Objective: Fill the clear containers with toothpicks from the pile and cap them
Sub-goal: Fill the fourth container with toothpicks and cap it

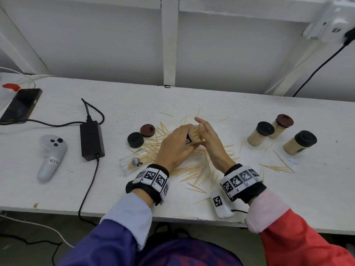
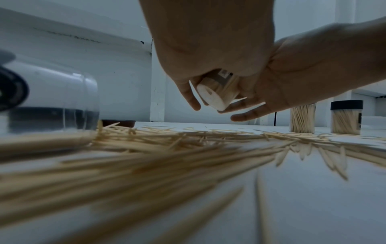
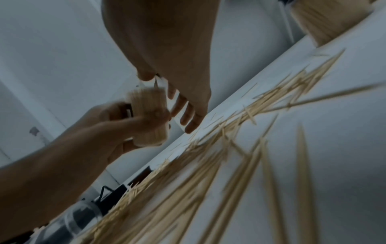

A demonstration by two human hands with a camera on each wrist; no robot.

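Sleeves, blue on the left and red on the right, enter at the bottom of the head view, with marker bands on both wrists. Left hand (image 1: 175, 145) curls round a clear container (image 1: 195, 136) packed with toothpicks, held tilted above the pile (image 1: 192, 169). Right hand (image 1: 208, 139) meets the container's open mouth; thumb and forefinger pinch near the toothpick tips, the other fingers loosely spread. Whether it holds a toothpick cannot be told from above.

Left wrist view shows the container's round pale base (image 2: 212, 97) clear of the table, with the right hand's fingers (image 2: 248, 115) beneath it. Right wrist view shows the bristling top of the bundle (image 3: 146, 92) and one thin stick at the pinching fingertips.

Pile fans thin, pointed and pale toward the near table edge (image 1: 172, 215), where stray sticks lie close to the drop. Left of the hands: a second clear container (image 1: 132, 163) on its side, partly filled, and two loose round caps, black cap (image 1: 135, 139) and maroon cap (image 1: 147, 130). Right, well apart: three capped, full containers (image 1: 261, 134) standing upright.

Bare white tabletop lies between pile and capped group. Far left: power brick (image 1: 91, 140), controller (image 1: 51, 156), phone (image 1: 21, 105).
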